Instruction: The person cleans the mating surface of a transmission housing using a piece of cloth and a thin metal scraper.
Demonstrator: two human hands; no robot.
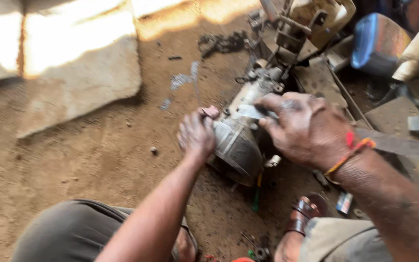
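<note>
1. The left hand point(196, 134) is curled shut against the near end of a grimy metal motor housing point(237, 140), gripping its edge.
2. The right hand point(302, 127) pinches a small pale strip point(250, 112) on top of the housing.
3. The housing lies on the dirt floor point(73, 160) between the person's sandalled feet, with a blue container point(377, 41) well beyond.

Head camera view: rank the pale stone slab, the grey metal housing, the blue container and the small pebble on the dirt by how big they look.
1. pale stone slab
2. grey metal housing
3. blue container, partly hidden, so unsure against the housing
4. small pebble
</note>
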